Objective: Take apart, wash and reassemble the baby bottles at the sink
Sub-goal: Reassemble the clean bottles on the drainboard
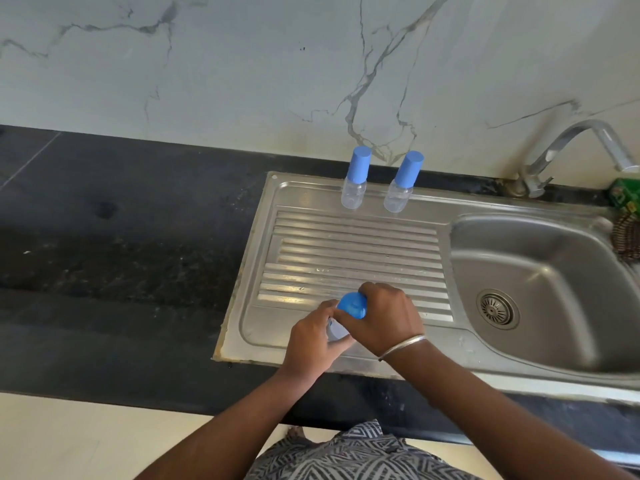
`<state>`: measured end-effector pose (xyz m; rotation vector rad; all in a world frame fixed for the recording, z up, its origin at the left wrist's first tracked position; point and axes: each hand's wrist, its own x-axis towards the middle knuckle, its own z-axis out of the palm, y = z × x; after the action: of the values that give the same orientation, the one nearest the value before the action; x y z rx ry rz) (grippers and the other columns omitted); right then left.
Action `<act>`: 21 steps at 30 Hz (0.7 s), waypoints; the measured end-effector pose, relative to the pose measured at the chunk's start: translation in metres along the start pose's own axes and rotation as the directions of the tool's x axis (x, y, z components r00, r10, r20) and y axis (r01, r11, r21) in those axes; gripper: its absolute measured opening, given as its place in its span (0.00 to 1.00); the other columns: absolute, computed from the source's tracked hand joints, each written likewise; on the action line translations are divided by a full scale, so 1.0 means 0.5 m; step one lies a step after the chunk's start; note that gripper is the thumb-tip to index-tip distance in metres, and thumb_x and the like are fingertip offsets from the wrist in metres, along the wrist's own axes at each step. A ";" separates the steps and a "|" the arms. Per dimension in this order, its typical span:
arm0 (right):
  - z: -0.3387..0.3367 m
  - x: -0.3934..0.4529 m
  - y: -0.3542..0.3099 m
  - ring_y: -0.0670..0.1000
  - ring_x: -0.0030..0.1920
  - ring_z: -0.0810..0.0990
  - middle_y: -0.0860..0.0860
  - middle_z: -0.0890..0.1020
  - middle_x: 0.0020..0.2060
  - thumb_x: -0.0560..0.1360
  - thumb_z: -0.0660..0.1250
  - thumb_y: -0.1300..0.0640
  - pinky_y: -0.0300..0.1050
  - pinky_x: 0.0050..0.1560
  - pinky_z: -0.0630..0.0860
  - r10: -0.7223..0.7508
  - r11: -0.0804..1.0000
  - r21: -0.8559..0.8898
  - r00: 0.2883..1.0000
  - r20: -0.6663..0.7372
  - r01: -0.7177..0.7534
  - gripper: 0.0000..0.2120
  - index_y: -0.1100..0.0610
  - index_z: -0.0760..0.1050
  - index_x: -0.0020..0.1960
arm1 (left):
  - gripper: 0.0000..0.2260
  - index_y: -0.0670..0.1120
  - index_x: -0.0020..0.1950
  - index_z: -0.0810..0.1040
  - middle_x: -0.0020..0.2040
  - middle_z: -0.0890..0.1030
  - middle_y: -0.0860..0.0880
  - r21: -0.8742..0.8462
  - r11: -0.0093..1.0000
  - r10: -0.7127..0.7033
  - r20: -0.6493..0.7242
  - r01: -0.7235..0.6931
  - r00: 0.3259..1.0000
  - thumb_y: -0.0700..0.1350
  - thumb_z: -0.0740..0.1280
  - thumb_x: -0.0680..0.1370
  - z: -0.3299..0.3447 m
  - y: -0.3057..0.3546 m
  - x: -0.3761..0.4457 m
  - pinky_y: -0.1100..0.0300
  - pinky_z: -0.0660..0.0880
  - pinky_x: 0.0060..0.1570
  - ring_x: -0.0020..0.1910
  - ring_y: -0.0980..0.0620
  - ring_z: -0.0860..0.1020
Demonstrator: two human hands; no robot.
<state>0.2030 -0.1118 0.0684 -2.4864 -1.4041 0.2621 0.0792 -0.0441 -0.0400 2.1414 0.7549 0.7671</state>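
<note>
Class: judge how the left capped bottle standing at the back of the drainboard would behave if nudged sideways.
The left bottle is tall and narrow with a big cap, so probably tips easily. It looks empty, likely light. Once down, its round body would probably roll along the drainboard.

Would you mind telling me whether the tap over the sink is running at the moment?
Off, as far as shown: no stream falls from the curved chrome tap, and the steel sink basin looks dry, though the spout's tip is cut off.

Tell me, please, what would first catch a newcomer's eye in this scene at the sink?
Probably the two hands at the drainboard's near edge: the left hand grips a clear bottle while the right hand holds its blue cap. Next, two capped bottles standing side by side at the drainboard's back edge.
</note>
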 end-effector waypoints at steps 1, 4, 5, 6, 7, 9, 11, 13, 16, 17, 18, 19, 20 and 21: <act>-0.001 0.002 0.011 0.47 0.37 0.77 0.46 0.79 0.40 0.71 0.57 0.28 0.41 0.38 0.75 -0.029 0.996 0.079 1.000 -0.002 0.029 0.28 0.52 0.77 0.49 | 0.24 0.52 0.59 0.75 0.48 0.84 0.56 -0.026 1.000 -0.007 -0.007 0.007 1.000 0.63 0.73 0.70 -0.003 0.004 0.001 0.64 0.80 0.47 0.45 0.59 0.82; 0.001 -0.001 0.053 0.44 0.41 0.80 0.46 0.82 0.48 0.74 0.53 0.34 0.46 0.44 0.78 -0.040 0.921 0.386 0.999 -0.023 0.046 0.28 0.50 0.78 0.62 | 0.27 0.50 0.64 0.78 0.52 0.84 0.58 -0.122 0.991 -0.058 -0.005 0.057 0.998 0.62 0.75 0.71 -0.010 0.013 0.008 0.64 0.79 0.51 0.50 0.62 0.82; 0.006 0.001 0.072 0.46 0.43 0.81 0.47 0.82 0.49 0.74 0.57 0.41 0.47 0.44 0.78 0.001 0.858 0.513 1.000 -0.010 0.004 0.23 0.50 0.78 0.62 | 0.27 0.50 0.65 0.78 0.53 0.83 0.59 -0.140 0.987 -0.076 -0.006 0.075 0.997 0.60 0.76 0.70 -0.012 0.015 0.013 0.64 0.79 0.52 0.51 0.62 0.81; 0.013 0.003 0.088 0.50 0.45 0.82 0.48 0.83 0.49 0.70 0.60 0.49 0.47 0.42 0.79 0.037 0.774 0.632 0.999 0.022 -0.043 0.20 0.50 0.79 0.59 | 0.26 0.49 0.65 0.78 0.53 0.83 0.59 -0.158 0.983 -0.095 -0.010 0.092 0.995 0.59 0.77 0.70 -0.014 0.016 0.017 0.63 0.80 0.52 0.52 0.62 0.81; 0.017 0.007 0.102 0.52 0.47 0.82 0.49 0.83 0.50 0.66 0.61 0.56 0.45 0.40 0.79 0.047 0.701 0.710 0.997 0.059 -0.075 0.21 0.50 0.79 0.57 | 0.25 0.49 0.64 0.78 0.53 0.83 0.58 -0.182 0.977 -0.119 -0.015 0.114 0.993 0.57 0.77 0.71 -0.016 0.017 0.024 0.62 0.81 0.52 0.52 0.61 0.81; 0.029 0.014 0.125 0.50 0.52 0.82 0.48 0.83 0.54 0.61 0.61 0.61 0.41 0.42 0.80 -0.019 0.698 0.714 0.995 0.100 -0.059 0.27 0.48 0.78 0.59 | 0.23 0.49 0.63 0.79 0.52 0.84 0.58 -0.246 0.955 -0.176 -0.027 0.164 0.984 0.55 0.77 0.71 -0.023 0.021 0.040 0.59 0.81 0.50 0.52 0.59 0.82; 0.036 0.024 0.127 0.45 0.56 0.81 0.44 0.80 0.59 0.62 0.65 0.60 0.41 0.44 0.81 -0.145 0.775 0.631 0.981 0.127 0.033 0.31 0.47 0.74 0.66 | 0.23 0.50 0.63 0.79 0.50 0.84 0.58 -0.291 0.937 -0.211 -0.035 0.192 0.977 0.57 0.77 0.71 -0.030 0.029 0.057 0.61 0.81 0.48 0.50 0.59 0.82; 0.046 0.041 0.115 0.41 0.54 0.80 0.40 0.80 0.59 0.66 0.73 0.55 0.37 0.44 0.81 -0.236 0.801 0.589 0.961 0.144 0.108 0.32 0.45 0.70 0.69 | 0.25 0.52 0.63 0.79 0.49 0.84 0.59 -0.299 0.932 -0.223 -0.022 0.207 0.975 0.61 0.75 0.69 -0.037 0.040 0.077 0.64 0.80 0.47 0.49 0.59 0.82; 0.053 0.074 0.094 0.39 0.47 0.82 0.39 0.81 0.52 0.65 0.77 0.44 0.31 0.47 0.78 -0.209 0.825 0.553 0.972 0.105 0.118 0.32 0.42 0.71 0.66 | 0.26 0.55 0.62 0.78 0.47 0.85 0.60 -0.328 0.915 -0.241 0.019 0.234 0.970 0.65 0.74 0.69 -0.042 0.040 0.098 0.62 0.81 0.47 0.49 0.59 0.83; 0.053 0.089 0.089 0.40 0.46 0.82 0.39 0.82 0.50 0.64 0.77 0.42 0.32 0.47 0.77 -0.205 0.827 0.550 0.974 0.100 0.118 0.32 0.42 0.71 0.65 | 0.25 0.56 0.62 0.78 0.48 0.85 0.60 -0.331 0.913 -0.244 0.029 0.239 0.969 0.64 0.74 0.69 -0.047 0.036 0.106 0.61 0.81 0.48 0.50 0.59 0.83; 0.054 0.099 0.086 0.40 0.46 0.81 0.39 0.82 0.49 0.63 0.78 0.43 0.32 0.48 0.77 -0.210 0.825 0.554 0.972 0.109 0.116 0.31 0.43 0.72 0.64 | 0.24 0.56 0.62 0.77 0.48 0.85 0.60 -0.332 0.911 -0.246 0.041 0.245 0.968 0.62 0.75 0.69 -0.051 0.032 0.109 0.61 0.81 0.48 0.50 0.59 0.83; 0.053 0.108 0.084 0.39 0.46 0.81 0.38 0.82 0.48 0.63 0.78 0.44 0.33 0.48 0.77 -0.216 0.820 0.561 0.968 0.125 0.111 0.30 0.43 0.73 0.63 | 0.24 0.56 0.62 0.77 0.49 0.85 0.60 -0.334 0.909 -0.246 0.054 0.250 0.968 0.60 0.76 0.69 -0.056 0.029 0.113 0.61 0.81 0.50 0.50 0.59 0.83; 0.054 0.119 0.080 0.39 0.45 0.80 0.38 0.82 0.47 0.63 0.79 0.45 0.33 0.47 0.77 -0.219 0.817 0.568 0.965 0.141 0.102 0.29 0.43 0.74 0.62 | 0.23 0.55 0.62 0.77 0.50 0.85 0.59 -0.334 0.909 -0.244 0.064 0.251 0.968 0.58 0.76 0.70 -0.060 0.022 0.117 0.62 0.80 0.51 0.51 0.59 0.83; 0.055 0.131 0.075 0.38 0.45 0.80 0.39 0.82 0.46 0.64 0.79 0.46 0.33 0.47 0.77 -0.221 0.815 0.571 0.964 0.146 0.100 0.28 0.45 0.75 0.61 | 0.23 0.54 0.64 0.78 0.51 0.85 0.59 -0.332 0.910 -0.239 0.066 0.247 0.969 0.57 0.75 0.71 -0.065 0.016 0.120 0.62 0.80 0.52 0.52 0.59 0.83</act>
<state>0.2589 -0.0701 0.0289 -1.8837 -1.3547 0.7939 0.0974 0.0076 0.0014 1.7075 0.7960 0.6815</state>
